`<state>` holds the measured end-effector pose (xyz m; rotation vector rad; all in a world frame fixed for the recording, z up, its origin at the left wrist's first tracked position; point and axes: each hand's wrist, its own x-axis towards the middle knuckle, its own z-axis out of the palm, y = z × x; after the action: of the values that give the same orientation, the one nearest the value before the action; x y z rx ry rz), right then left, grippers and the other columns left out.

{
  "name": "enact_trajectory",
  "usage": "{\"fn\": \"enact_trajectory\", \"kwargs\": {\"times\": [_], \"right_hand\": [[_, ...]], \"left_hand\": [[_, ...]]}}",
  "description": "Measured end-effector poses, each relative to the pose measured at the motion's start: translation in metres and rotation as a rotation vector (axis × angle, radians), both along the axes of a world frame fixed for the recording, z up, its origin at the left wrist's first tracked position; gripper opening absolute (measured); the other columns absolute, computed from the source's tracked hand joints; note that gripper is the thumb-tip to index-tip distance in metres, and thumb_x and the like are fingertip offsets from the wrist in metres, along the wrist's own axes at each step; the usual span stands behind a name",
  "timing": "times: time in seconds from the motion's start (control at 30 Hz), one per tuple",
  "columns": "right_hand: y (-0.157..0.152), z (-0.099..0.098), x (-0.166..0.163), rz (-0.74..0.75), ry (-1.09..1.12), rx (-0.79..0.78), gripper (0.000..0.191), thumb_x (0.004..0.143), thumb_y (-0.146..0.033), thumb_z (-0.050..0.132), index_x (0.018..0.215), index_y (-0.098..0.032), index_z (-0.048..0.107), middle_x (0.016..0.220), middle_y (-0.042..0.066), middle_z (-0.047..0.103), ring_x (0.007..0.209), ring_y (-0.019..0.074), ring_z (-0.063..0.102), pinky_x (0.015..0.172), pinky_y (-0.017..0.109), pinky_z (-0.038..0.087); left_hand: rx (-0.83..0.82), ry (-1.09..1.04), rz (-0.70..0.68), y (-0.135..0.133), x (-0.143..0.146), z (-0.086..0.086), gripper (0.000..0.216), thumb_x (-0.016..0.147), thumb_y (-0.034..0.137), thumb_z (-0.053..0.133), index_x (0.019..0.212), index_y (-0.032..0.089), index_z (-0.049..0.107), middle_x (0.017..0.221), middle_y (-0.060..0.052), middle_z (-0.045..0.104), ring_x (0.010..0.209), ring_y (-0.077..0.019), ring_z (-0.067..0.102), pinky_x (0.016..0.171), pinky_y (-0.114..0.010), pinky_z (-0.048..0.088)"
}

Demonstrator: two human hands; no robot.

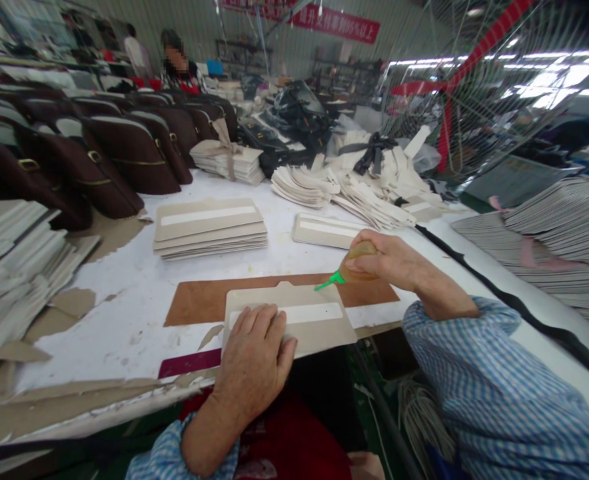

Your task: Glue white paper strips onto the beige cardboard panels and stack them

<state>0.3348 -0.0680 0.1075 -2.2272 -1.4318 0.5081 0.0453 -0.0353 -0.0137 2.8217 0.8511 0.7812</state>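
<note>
My left hand [254,353] lies flat, fingers together, on the near left part of a beige card panel [319,330] with a white strip across it. The panel rests on a brown board [199,300] at the table's near edge. My right hand [389,257] is wrapped round a small amber glue bottle [357,261] whose green nozzle points down-left at the panel's upper right edge, close above it.
A stack of like panels [209,227] lies behind, a single one [324,230] to its right. Dark brown bags [124,150] line the back left. Card stacks [14,260] sit left, grey sheets [564,227] right. A person sits far back.
</note>
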Motion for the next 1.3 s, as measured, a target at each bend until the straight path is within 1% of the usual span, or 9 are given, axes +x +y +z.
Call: {"fn": "enact_trajectory", "kwargs": {"times": [0.2, 0.37, 0.47, 0.57, 0.77, 1.03, 1.2, 1.3], "right_hand": [[0.005, 0.000, -0.002, 0.022, 0.008, -0.003, 0.019, 0.072, -0.036, 0.071, 0.083, -0.024, 0.061, 0.073, 0.002, 0.063, 0.072, 0.0224, 0.055, 0.062, 0.034, 0.038], [0.008, -0.004, -0.003, 0.066, 0.004, 0.017, 0.017, 0.077, -0.037, 0.070, 0.085, -0.024, 0.063, 0.074, 0.000, 0.064, 0.072, 0.0210, 0.056, 0.062, 0.034, 0.038], [0.011, -0.006, -0.006, 0.085, 0.011, 0.031, 0.018, 0.077, -0.039, 0.071, 0.085, -0.024, 0.062, 0.075, 0.000, 0.065, 0.071, 0.0206, 0.057, 0.061, 0.033, 0.038], [0.015, -0.005, -0.012, 0.100, 0.017, 0.036, 0.017, 0.077, -0.036, 0.069, 0.086, -0.024, 0.062, 0.077, 0.001, 0.067, 0.072, 0.0209, 0.057, 0.062, 0.034, 0.038], [0.026, -0.002, -0.028, 0.100, 0.013, 0.013, 0.020, 0.074, -0.036, 0.070, 0.087, -0.024, 0.061, 0.080, 0.002, 0.067, 0.075, 0.0222, 0.057, 0.064, 0.034, 0.039], [0.040, -0.003, -0.050, 0.177, 0.040, 0.029, 0.025, 0.076, -0.042, 0.069, 0.090, -0.024, 0.061, 0.080, 0.002, 0.067, 0.076, 0.0221, 0.057, 0.063, 0.033, 0.038], [0.048, -0.002, -0.063, 0.203, 0.022, 0.008, 0.023, 0.077, -0.041, 0.069, 0.088, -0.024, 0.059, 0.080, 0.003, 0.067, 0.076, 0.0225, 0.057, 0.063, 0.033, 0.037], [0.053, -0.004, -0.067, 0.230, 0.030, 0.028, 0.022, 0.076, -0.039, 0.068, 0.089, -0.024, 0.059, 0.078, 0.002, 0.066, 0.074, 0.0223, 0.057, 0.063, 0.033, 0.037]], "left_hand": [[0.008, 0.011, -0.001, -0.001, 0.000, 0.001, 0.033, 0.095, 0.025, 0.063, 0.123, 0.010, 0.067, 0.126, -0.018, 0.069, 0.118, -0.0357, 0.061, 0.110, -0.060, 0.051], [0.003, 0.018, 0.005, -0.001, 0.000, 0.001, 0.033, 0.095, 0.026, 0.063, 0.124, 0.012, 0.067, 0.128, -0.017, 0.069, 0.120, -0.0352, 0.060, 0.111, -0.060, 0.050], [0.008, 0.015, 0.003, -0.001, 0.001, 0.002, 0.033, 0.094, 0.026, 0.064, 0.123, 0.010, 0.067, 0.126, -0.018, 0.069, 0.119, -0.0353, 0.061, 0.110, -0.059, 0.051], [0.010, 0.014, 0.005, -0.001, 0.001, 0.002, 0.033, 0.094, 0.026, 0.064, 0.123, 0.010, 0.068, 0.125, -0.018, 0.069, 0.119, -0.0358, 0.061, 0.110, -0.059, 0.051], [-0.005, 0.017, 0.010, -0.001, 0.001, 0.001, 0.032, 0.095, 0.026, 0.062, 0.124, 0.013, 0.067, 0.127, -0.016, 0.069, 0.120, -0.0351, 0.061, 0.112, -0.058, 0.050], [-0.046, 0.030, 0.013, -0.003, 0.001, 0.001, 0.033, 0.094, 0.026, 0.063, 0.124, 0.013, 0.066, 0.128, -0.016, 0.069, 0.121, -0.0340, 0.061, 0.114, -0.059, 0.047], [-0.069, 0.051, 0.014, -0.003, 0.001, 0.006, 0.035, 0.094, 0.025, 0.064, 0.126, 0.011, 0.066, 0.130, -0.017, 0.068, 0.123, -0.0344, 0.061, 0.115, -0.059, 0.047], [-0.077, 0.041, 0.029, -0.004, -0.001, 0.008, 0.034, 0.094, 0.026, 0.063, 0.125, 0.012, 0.066, 0.130, -0.016, 0.069, 0.123, -0.0347, 0.061, 0.116, -0.060, 0.046]]}}
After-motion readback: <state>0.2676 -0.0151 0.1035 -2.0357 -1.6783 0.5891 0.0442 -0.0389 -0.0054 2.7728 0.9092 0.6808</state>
